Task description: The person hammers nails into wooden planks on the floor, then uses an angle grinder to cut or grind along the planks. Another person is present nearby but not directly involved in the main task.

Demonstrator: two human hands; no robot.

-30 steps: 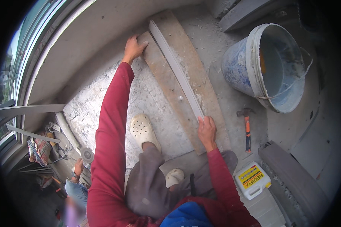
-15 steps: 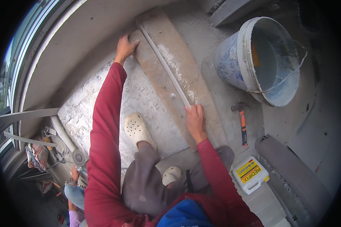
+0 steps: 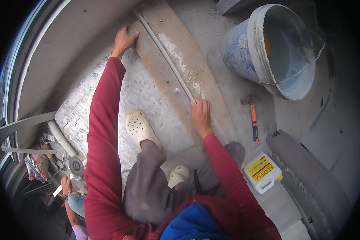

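Two dusty brown boards lie lengthwise side by side on the floor, a narrower left one (image 3: 160,70) and a wider right one (image 3: 200,64). Between them runs a long, thin, light-grey strip (image 3: 164,54), which looks like a straight bar. My left hand (image 3: 125,41) grips the far left corner of the narrower board, thumb toward its top. At the strip's near end, my right hand (image 3: 201,117) has its fingers closed over it and rests on the boards. White powder and small crumbs are scattered over the wider board.
To the right stand a tilted, plaster-stained bucket (image 3: 238,50), a hammer (image 3: 253,122) and a white-yellow jug (image 3: 263,173). Beside the jug lies a grey beam (image 3: 304,168). At lower left, a co-worker's hand (image 3: 67,185) holds a white piece near a grinder disc (image 3: 76,165).
The whole view has shifted slightly, so things sit a little further up and left. Both my hands keep their holds. The co-worker's hand now shows a white piece.
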